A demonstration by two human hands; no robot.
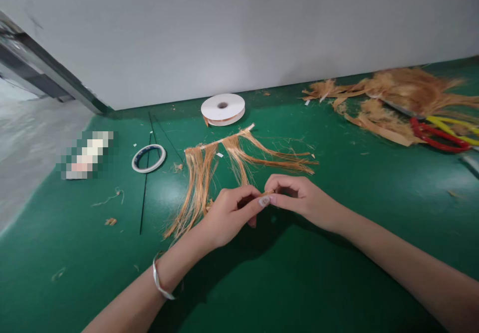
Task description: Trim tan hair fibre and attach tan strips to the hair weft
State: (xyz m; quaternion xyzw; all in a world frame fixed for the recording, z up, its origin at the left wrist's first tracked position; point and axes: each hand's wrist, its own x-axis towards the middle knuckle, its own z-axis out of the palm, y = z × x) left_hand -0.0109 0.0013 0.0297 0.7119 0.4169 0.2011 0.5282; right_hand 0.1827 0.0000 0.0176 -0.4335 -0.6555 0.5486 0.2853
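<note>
My left hand and my right hand meet at mid-table, thumbs and fingertips pinched together. Between them shows a small piece of orange-brown ribbon; most of it is hidden by the fingers. Just beyond the hands lies a fringe of orange-brown fibres, its strands hanging from a pale strip. Some strands pass close to my left hand. Behind the fringe, a white spool lies flat with orange-brown ribbon wound in it.
On the green table a roll of tape lies at left over thin dark rods. A blurred pixelated item is further left. At right are tangled fibres and red-handled and yellow-handled scissors. A grey wall stands behind.
</note>
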